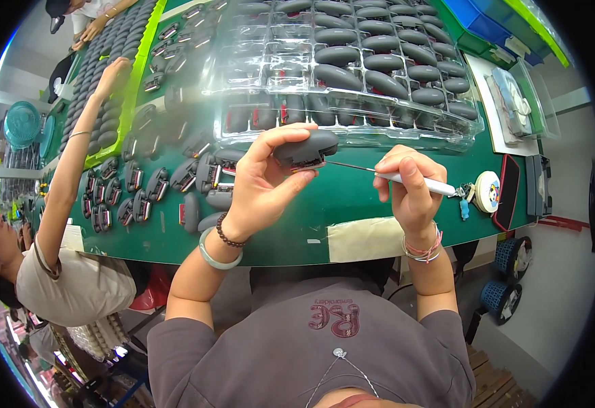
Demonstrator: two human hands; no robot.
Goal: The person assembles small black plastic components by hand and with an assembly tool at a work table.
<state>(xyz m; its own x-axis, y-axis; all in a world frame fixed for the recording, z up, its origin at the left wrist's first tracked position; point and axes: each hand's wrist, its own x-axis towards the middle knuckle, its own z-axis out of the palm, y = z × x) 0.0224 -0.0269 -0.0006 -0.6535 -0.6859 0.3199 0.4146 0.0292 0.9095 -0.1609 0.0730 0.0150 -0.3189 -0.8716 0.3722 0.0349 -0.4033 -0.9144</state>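
My left hand (263, 180) pinches a dark grey rounded plastic housing (299, 146) between thumb and fingers, above the table. Its underside opening, with small metallic and reddish parts, faces right. My right hand (414, 187) is closed round a slim white-handled tool (436, 186) with a thin metal shaft. The tip of that shaft reaches the housing's opening at its right side; whether it touches cannot be made out. Beyond both hands stand clear plastic trays (406, 139) with rows of similar grey housings. More loose housings (207, 173) lie left of my left hand, several with their inner parts showing.
A cream cloth (365, 241) lies at the green table's (277, 248) front edge. At right are a round charm (486, 192), a phone (508, 190) and a grey box (538, 183). A co-worker's arm (80, 143) reaches toward a lime-green-edged tray (134, 88) on the left.
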